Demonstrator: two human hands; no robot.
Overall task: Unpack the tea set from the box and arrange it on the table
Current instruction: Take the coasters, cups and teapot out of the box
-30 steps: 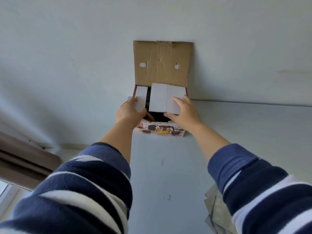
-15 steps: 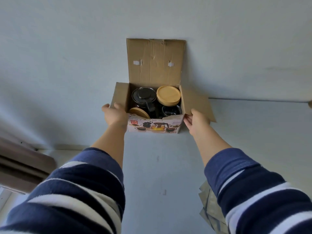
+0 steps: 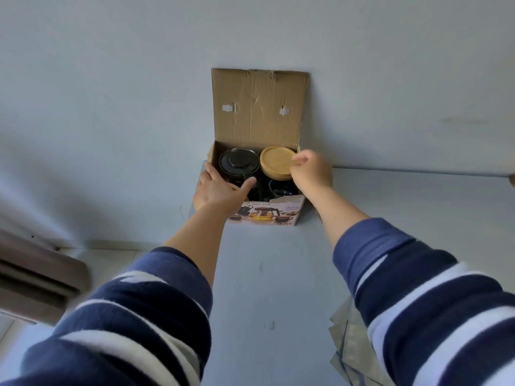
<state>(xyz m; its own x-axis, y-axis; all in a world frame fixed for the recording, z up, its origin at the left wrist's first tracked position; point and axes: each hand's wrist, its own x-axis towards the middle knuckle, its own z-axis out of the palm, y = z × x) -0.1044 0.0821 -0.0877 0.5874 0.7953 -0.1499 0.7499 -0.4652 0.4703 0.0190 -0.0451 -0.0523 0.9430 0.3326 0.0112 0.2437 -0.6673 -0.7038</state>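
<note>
- the cardboard box [image 3: 287, 215] sat at the far edge of the pale table [image 3: 273, 274], pushed against the wall, with its lid flap [image 3: 259, 104] standing up against that wall, most likely so the contents stayed open to reach.
- the tea set was all inside the box: a dark teapot [image 3: 238, 162] in the far left corner, a round wooden lid [image 3: 277, 162] in the far right, dark glass cups [image 3: 281, 189] in front of it, and a second wooden disc [image 3: 235, 187] mostly hidden by the left hand.
- the left hand [image 3: 218, 192] reached in over the left wall with fingers straight and thumb spread wide, holding nothing; it looked set to close round the teapot.
- the right hand [image 3: 312, 171] hovered at the right edge of the wooden lid with fingers curled; whether they actually pinched the lid or only touched it could not be told.
- compared with half a second before, both hands had left the outer sides of the box and come over its opening.
- the side flaps that had splayed outward then were no longer spread out.
- a second before, white inner flaps had covered the contents, and these no longer showed.
- some crumpled wrapping [image 3: 351, 352] lay at the near right edge of the table.
</note>
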